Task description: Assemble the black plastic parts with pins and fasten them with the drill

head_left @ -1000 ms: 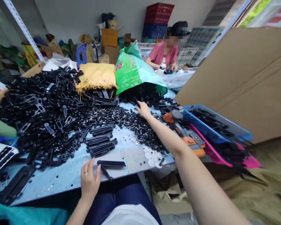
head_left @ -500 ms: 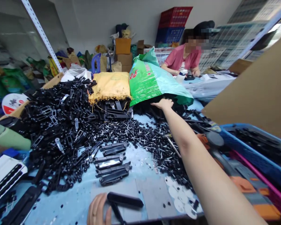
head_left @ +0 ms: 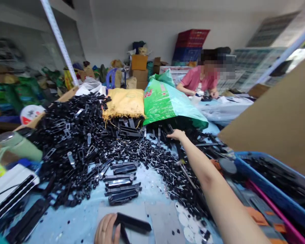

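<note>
My right hand (head_left: 177, 135) is stretched far across the table to the mouth of the green sack (head_left: 165, 101). Its fingers are pinched on a long black plastic strip (head_left: 170, 128) that sticks out of the parts there. My left hand (head_left: 106, 231) lies at the near edge of the table, only partly in view. Its fingers rest flat against the left end of a black bar (head_left: 133, 222) on a grey mat (head_left: 162, 220). A row of assembled black clips (head_left: 122, 183) lies just beyond the mat.
A big heap of black plastic parts (head_left: 71, 135) fills the left of the light blue table (head_left: 78, 217). A yellow sack (head_left: 124, 103) lies behind it. Small pins (head_left: 165, 166) are strewn mid-table. A blue basket (head_left: 274, 179), a cardboard sheet (head_left: 279, 122) and an orange tool (head_left: 256, 213) are on the right. Another person (head_left: 200, 81) works at the back.
My right hand has drawn back a little from the sack's mouth and now pinches a black strip. The view has tilted up and left. My left hand has stayed by the black bar.
</note>
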`<state>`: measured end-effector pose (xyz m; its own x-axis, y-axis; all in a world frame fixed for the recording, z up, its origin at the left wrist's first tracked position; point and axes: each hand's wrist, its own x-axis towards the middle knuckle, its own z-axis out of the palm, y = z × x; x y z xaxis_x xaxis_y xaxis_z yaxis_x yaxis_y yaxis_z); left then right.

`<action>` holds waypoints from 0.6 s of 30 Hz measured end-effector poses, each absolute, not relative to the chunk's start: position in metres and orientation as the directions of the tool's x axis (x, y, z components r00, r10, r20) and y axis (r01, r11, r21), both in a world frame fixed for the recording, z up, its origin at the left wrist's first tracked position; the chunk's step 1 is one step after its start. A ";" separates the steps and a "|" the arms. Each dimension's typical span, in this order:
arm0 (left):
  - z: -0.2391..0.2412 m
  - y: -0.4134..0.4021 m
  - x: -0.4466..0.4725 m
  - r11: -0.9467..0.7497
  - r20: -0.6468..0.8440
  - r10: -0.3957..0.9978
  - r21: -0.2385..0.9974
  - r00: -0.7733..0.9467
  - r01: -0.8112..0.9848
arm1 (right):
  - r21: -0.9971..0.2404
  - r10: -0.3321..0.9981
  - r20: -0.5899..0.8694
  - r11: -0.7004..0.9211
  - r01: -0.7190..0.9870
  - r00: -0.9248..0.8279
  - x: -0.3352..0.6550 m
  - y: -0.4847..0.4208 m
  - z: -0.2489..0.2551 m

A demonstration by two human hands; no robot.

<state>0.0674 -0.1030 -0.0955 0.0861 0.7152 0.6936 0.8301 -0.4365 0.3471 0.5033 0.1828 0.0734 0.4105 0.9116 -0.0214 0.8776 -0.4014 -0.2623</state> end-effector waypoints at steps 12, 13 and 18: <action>-0.065 -0.109 0.068 -0.453 0.755 0.646 0.261 0.112 0.853 | -0.220 0.913 0.068 -0.380 0.899 0.402 0.448 0.139 0.040; -0.062 -0.110 0.069 -0.448 0.751 0.651 0.267 0.107 0.853 | -0.213 0.915 0.071 -0.375 0.902 0.397 0.448 0.138 0.040; -0.065 -0.108 0.077 -0.410 0.764 0.644 0.298 0.042 0.862 | -0.190 0.893 0.071 -0.425 0.885 0.444 0.457 0.152 0.025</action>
